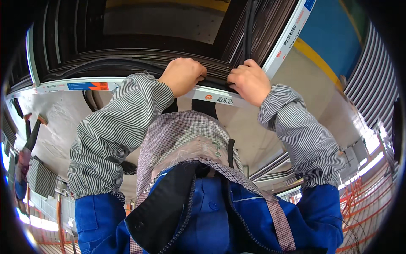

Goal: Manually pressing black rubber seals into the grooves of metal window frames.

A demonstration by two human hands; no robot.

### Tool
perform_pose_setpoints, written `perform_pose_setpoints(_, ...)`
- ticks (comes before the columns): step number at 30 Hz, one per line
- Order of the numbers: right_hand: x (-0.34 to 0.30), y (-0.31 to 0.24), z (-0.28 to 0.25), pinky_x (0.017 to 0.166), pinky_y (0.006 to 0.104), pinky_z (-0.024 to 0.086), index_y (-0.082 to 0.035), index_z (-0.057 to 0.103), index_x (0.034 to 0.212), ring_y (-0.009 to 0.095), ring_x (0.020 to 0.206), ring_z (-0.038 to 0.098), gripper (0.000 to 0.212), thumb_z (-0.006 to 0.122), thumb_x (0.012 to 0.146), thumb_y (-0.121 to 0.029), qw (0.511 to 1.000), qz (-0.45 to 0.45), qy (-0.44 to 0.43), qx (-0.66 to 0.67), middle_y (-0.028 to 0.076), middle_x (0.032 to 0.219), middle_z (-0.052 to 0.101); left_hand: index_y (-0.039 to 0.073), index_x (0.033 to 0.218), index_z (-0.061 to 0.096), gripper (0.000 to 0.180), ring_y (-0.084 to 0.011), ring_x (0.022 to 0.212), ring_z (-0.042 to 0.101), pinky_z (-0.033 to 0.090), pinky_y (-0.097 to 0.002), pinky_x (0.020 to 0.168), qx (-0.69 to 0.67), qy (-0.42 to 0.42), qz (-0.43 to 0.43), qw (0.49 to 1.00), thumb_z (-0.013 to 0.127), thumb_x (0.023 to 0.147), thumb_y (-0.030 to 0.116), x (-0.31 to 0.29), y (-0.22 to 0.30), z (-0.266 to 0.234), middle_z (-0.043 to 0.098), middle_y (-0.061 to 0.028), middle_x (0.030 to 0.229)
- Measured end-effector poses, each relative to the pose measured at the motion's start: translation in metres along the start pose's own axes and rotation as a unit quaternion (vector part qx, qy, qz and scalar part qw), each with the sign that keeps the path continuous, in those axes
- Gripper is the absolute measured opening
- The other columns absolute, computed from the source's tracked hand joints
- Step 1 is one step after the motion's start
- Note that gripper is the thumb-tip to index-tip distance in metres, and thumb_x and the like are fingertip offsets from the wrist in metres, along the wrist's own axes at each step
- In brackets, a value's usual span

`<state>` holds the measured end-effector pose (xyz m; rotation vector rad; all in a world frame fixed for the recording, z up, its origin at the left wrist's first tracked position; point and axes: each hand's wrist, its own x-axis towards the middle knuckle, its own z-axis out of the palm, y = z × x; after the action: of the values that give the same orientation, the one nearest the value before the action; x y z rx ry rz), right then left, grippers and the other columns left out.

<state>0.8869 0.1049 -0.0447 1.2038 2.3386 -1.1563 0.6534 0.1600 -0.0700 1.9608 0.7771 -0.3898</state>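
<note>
A black rubber sealing strip (105, 62) lies in a curve along the near edge of a dark window or door frame (139, 55) with silver outer edges. My left hand (182, 76) is closed on the strip near the middle of this edge, fingers curled over it and partly hidden. Close to the near right corner, my right hand (250, 82) also closes on the black strip, its fingertips pressed down at the inner side of the frame. Beyond that hand the strip (248, 34) runs away toward the top. A short gap separates the two hands.
Printed film covers the silver right edge (287, 40). Long ribbed metal profiles (372, 72) are stacked at the right. A yellow floor stripe (319, 61) borders a blue area. Another person (25, 156) stands far left. Orange racks (368, 199) are at lower right.
</note>
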Motion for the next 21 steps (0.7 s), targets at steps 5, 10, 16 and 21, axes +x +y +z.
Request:
perform_pose_setpoints(5, 0.002, -0.003, 0.008, 0.091, 0.0363, 0.040, -0.010, 0.067, 0.085, 0.020, 0.089, 0.060, 0.008, 0.070, 0.078, -0.014, 0.999, 0.035, 0.011, -0.031, 0.003, 0.083, 0.065, 0.011, 0.093, 0.073, 0.013, -0.0255, 0.088, 0.068, 0.055, -0.0384, 0.079, 0.012, 0.000, 0.018, 1.000, 0.064, 0.088, 0.019, 0.003, 0.002, 0.004, 0.071, -0.0064, 0.088)
perform_pose_setpoints(10, 0.002, -0.003, 0.005, 0.091, 0.0364, 0.039, -0.009, 0.066, 0.086, 0.022, 0.084, 0.064, 0.008, 0.069, 0.079, -0.011, 0.998, 0.045, -0.009, 0.043, 0.004, 0.081, 0.067, 0.011, 0.097, 0.073, 0.015, -0.0255, 0.095, 0.067, 0.054, -0.0382, 0.083, -0.003, 0.000, 0.034, 0.999, 0.063, 0.088, 0.015, 0.003, 0.005, 0.002, 0.071, -0.0060, 0.095)
perform_pose_setpoints(16, 0.005, -0.008, 0.005, 0.087, 0.0349, 0.039, -0.010, 0.067, 0.082, 0.021, 0.081, 0.064, 0.004, 0.065, 0.078, -0.008, 0.999, 0.047, 0.003, 0.021, 0.004, 0.078, 0.067, 0.012, 0.098, 0.073, 0.016, -0.0242, 0.097, 0.066, 0.055, -0.0369, 0.083, 0.048, 0.003, 0.057, 0.997, 0.063, 0.085, 0.012, 0.003, 0.011, -0.004, 0.070, -0.0036, 0.095)
perform_pose_setpoints(21, -0.001, -0.008, 0.012, 0.086, 0.0348, 0.040, -0.010, 0.066, 0.082, 0.021, 0.080, 0.062, 0.009, 0.062, 0.076, -0.005, 0.997, 0.039, 0.060, 0.010, 0.004, 0.076, 0.066, 0.012, 0.097, 0.072, 0.017, -0.0238, 0.098, 0.066, 0.054, -0.0365, 0.083, 0.043, -0.003, 0.050, 0.998, 0.064, 0.083, 0.010, -0.001, 0.012, -0.003, 0.069, -0.0026, 0.096)
